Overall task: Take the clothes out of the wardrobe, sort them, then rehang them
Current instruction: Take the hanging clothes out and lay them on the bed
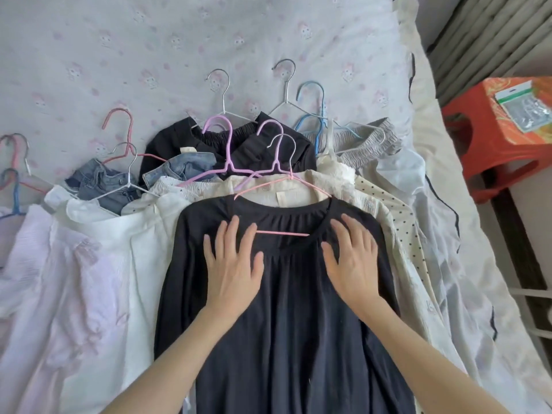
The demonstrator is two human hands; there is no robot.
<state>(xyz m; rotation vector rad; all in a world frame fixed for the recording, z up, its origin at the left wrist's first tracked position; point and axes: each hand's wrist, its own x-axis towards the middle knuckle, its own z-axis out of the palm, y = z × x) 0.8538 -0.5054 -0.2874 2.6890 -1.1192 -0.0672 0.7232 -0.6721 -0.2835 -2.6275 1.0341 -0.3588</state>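
Bare bedsheet (149, 40) across the upper frame; overlapping hangered clothes (98, 264) crowding centre and left; red stool (493, 150) at right.

Single head cam, wide-angle, looks steeply down and forward from close above both hands (233, 264); bed (179, 40) stretches ahead of them.

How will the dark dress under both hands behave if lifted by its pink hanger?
The dark dress probably drapes limp: its fabric lies in soft gathers and folds under the flat left hand and right hand. It seems light and thin. The pink hanger looks stiff, so it should carry the shoulders, though the wide neckline might slip off if tilted.
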